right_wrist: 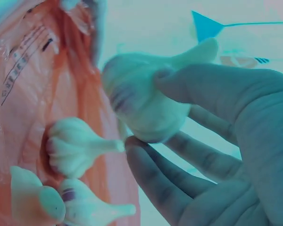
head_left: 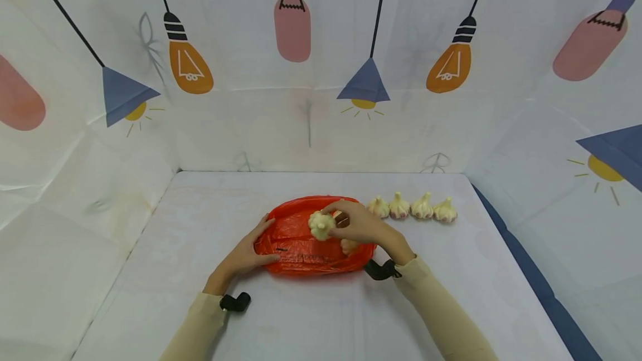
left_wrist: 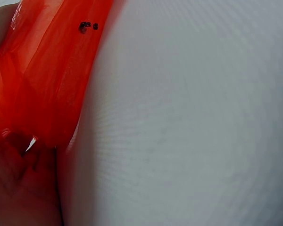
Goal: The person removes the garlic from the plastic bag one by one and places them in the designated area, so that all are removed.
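A red plastic bag lies spread wide with its mouth facing up on the white table. My left hand grips its left edge, thumb at the near side and fingers along the far side. In the left wrist view, the thin red plastic bunches against the palm. My right hand pinches a garlic bulb between thumb and fingers, over the bag. In the right wrist view, two more garlic bulbs lie against the bag, beside a pale, blunt-ended piece.
Several garlic bulbs stand in a row on the table right of the bag, close behind the right hand. White sheeting printed with lamps encloses the table. A dark blue strip runs along its right edge.
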`<state>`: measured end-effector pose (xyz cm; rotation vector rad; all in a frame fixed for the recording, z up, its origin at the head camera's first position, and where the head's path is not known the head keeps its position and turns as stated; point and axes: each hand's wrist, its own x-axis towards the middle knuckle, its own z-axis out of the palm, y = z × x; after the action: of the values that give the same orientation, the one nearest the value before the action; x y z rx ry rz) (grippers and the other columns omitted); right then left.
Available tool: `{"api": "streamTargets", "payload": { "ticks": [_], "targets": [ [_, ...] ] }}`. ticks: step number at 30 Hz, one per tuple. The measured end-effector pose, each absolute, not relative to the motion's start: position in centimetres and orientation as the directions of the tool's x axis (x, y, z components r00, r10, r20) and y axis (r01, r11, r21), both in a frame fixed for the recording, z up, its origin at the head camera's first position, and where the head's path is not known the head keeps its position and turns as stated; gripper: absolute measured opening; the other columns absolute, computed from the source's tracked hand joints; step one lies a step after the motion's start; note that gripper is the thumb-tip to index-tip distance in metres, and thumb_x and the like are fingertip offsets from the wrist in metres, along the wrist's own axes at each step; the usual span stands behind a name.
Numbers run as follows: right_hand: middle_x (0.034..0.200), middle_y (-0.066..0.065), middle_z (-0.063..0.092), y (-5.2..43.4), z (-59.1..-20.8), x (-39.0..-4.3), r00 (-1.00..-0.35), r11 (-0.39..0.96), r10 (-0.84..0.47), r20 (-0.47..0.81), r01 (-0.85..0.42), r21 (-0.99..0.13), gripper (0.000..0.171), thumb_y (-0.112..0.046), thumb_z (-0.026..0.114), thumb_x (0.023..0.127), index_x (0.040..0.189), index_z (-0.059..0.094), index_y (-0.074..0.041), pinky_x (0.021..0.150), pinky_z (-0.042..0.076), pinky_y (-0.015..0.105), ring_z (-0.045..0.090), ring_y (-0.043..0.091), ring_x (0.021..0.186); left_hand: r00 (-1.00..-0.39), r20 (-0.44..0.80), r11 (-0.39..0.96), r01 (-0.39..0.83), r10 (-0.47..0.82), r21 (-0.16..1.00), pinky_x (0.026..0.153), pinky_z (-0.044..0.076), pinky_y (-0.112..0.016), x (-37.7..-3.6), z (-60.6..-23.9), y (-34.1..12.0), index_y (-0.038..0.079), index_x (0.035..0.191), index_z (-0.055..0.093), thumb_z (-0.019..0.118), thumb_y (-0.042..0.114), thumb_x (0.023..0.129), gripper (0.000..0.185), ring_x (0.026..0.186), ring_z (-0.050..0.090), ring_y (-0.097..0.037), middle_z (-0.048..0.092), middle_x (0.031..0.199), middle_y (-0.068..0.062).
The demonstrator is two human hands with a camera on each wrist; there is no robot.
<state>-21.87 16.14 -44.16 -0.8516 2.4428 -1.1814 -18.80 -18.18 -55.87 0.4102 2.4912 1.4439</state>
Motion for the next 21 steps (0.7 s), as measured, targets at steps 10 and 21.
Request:
{"api": "streamTargets", "payload": {
  "ticks": [10,21],
  "targets": [
    [0.142,0.008,0.061,18.8,-44.2,-20.0,-0.866,0.447,-0.488,0.111,-0.357,-0.820,0.044,-0.022,0.077,0.094,0.135,0.063,-0.018,0.097,0.058,0.045,0.069,0.031,0.115,-0.933,-0.040,0.467,0.141,0.357,0.873,0.125,0.014,-0.066,-18.7,-56.0,-18.2,0.020,0.164,0.030,0.088,0.038,0.080,0.103,0.161,0.008,-0.033,0.009,0.175,0.001],
    [0.137,0.008,0.064,21.6,-44.2,-18.5,-0.947,0.467,-0.280,0.154,-0.275,-0.840,0.045,-0.028,0.079,0.092,0.134,0.065,-0.021,0.091,0.060,0.043,0.070,0.031,0.114,-0.933,-0.039,0.464,0.141,0.357,0.875,0.125,0.013,-0.066,-18.8,-56.1,-18.3,0.020,0.164,0.029,0.088,0.038,0.081,0.103,0.161,0.007,-0.032,0.009,0.175,0.002]
  ]
}}
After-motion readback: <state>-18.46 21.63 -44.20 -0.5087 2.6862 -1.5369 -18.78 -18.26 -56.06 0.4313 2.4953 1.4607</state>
